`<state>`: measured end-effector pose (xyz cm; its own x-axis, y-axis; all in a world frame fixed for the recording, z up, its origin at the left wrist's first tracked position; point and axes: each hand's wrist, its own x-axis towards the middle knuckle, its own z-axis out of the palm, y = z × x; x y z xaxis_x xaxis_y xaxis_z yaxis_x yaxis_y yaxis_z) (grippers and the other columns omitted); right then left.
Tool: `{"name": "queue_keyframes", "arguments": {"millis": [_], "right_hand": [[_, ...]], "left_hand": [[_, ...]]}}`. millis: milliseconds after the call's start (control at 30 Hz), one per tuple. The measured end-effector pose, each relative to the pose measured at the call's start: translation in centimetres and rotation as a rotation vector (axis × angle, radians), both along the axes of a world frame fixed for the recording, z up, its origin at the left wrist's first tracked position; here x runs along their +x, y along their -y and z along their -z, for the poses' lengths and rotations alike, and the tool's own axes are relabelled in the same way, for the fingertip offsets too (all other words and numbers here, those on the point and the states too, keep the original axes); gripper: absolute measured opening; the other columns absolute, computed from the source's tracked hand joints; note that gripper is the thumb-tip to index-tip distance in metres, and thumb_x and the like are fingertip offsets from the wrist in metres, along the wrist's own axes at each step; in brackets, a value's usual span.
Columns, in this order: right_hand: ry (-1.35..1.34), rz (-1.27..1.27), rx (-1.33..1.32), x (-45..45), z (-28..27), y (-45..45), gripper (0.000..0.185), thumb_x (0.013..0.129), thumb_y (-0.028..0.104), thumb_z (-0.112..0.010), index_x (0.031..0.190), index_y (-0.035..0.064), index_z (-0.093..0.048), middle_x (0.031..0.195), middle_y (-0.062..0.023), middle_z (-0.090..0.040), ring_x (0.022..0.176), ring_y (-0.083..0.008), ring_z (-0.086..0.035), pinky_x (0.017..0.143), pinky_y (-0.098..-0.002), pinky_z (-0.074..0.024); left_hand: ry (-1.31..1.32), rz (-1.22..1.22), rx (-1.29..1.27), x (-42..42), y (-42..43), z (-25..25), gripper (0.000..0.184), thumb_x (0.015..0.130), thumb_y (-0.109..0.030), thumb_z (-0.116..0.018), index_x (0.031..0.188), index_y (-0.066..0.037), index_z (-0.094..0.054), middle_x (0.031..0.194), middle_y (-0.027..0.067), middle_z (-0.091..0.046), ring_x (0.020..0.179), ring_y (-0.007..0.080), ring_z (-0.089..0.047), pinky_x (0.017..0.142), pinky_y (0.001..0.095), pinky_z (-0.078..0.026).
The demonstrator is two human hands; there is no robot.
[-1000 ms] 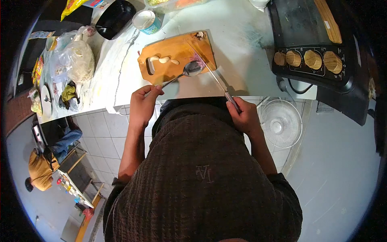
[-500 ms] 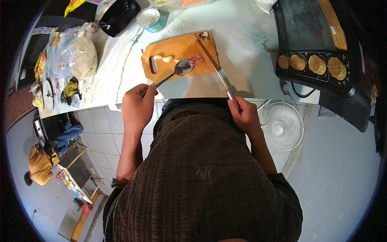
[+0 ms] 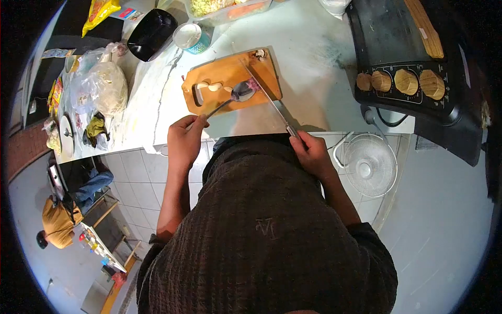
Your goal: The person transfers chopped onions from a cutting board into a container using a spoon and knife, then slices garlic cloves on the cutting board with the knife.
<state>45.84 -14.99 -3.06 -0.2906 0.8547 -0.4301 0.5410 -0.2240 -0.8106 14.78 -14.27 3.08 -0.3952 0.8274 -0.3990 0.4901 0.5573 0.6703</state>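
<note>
My left hand (image 3: 185, 138) is closed round the handle of a spoon (image 3: 242, 93), its bowl resting low over the wooden cutting board (image 3: 232, 65). In my right hand (image 3: 312, 153) is a knife (image 3: 277, 108), its long blade slanting across the board. Chopped purple-red pieces, perhaps shallot (image 3: 253, 84), lie at the spoon's bowl against the blade; how many are in the bowl I cannot tell. Several peeled garlic cloves (image 3: 214, 87) sit left of the spoon. A small pale and dark scrap (image 3: 260, 54) rests at the board's far right corner.
Beyond the board stand a blue-labelled tub (image 3: 192, 38), a black container (image 3: 152, 34) and a clear box of cut vegetables (image 3: 225, 11). Plastic bags (image 3: 107, 81) are at left, a black oven with wooden knobs (image 3: 406, 82) at right. A fan (image 3: 364, 165) is below; another person (image 3: 58, 222) is far left.
The knife has moved left, bringing its blade up to the spoon and the chopped pieces beside the bowl. My left hand still grips the spoon. The whole view has shifted slightly.
</note>
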Motion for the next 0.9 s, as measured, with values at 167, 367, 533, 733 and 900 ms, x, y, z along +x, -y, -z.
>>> {"name": "queue_keyframes", "arguments": {"millis": [167,367,533,733,900], "right_hand": [[0.033,-0.013,0.135,-0.6,-1.3,-0.1,0.024,0.093,0.026,-0.062,0.096,0.0024,-0.063,0.071,-0.0199,-0.062,0.065,-0.0339,-0.065,0.06,-0.039,-0.0483],[0.036,0.003,0.127,-0.1,-2.4,-0.6,0.023,0.093,0.023,-0.062,0.097,0.0004,-0.065,0.06,-0.0079,-0.05,0.056,-0.0117,-0.046,0.054,-0.0301,-0.0395],[-0.016,0.111,0.06,0.3,-1.8,-0.6,0.021,0.094,0.021,-0.062,0.098,0.0007,-0.066,0.06,0.0008,-0.049,0.057,-0.0081,-0.043,0.053,-0.0272,-0.0361],[0.007,0.083,0.066,0.4,-1.0,-1.2,0.02,0.095,0.02,-0.061,0.098,0.0009,-0.067,0.062,0.0042,-0.05,0.058,-0.0057,-0.042,0.052,-0.0261,-0.0347],[-0.002,0.068,0.119,0.2,-1.5,-2.3,0.02,0.094,0.019,-0.061,0.095,-0.0004,-0.066,0.059,0.0017,-0.047,0.057,-0.0061,-0.042,0.051,-0.0262,-0.0345]], "left_hand": [[0.324,-0.117,-0.115,-1.3,0.5,1.6,0.027,0.094,-0.024,-0.064,0.081,-0.001,-0.072,0.058,-0.0042,-0.051,0.053,0.0055,-0.04,0.05,0.024,-0.031],[0.524,-0.184,-0.077,-2.3,1.2,1.8,0.025,0.094,-0.025,-0.065,0.083,-0.004,-0.07,0.056,-0.0083,-0.041,0.05,0.0032,-0.03,0.047,0.0214,-0.022],[0.534,-0.25,-0.022,-3.8,0.6,0.3,0.024,0.094,-0.023,-0.065,0.082,-0.003,-0.069,0.055,-0.0093,-0.038,0.049,0.0025,-0.028,0.046,0.0228,-0.019],[0.408,-0.278,0.26,-8.4,-2.7,-3.9,0.024,0.094,-0.021,-0.063,0.081,-0.002,-0.069,0.054,-0.0099,-0.037,0.049,0.0013,-0.024,0.048,0.0235,-0.015],[-0.184,-0.135,0.394,-10.4,-6.5,-5.9,0.029,0.092,-0.028,-0.066,0.085,0.0,-0.073,0.064,0.0012,-0.063,0.055,0.0109,-0.052,0.054,0.0269,-0.041]]}}
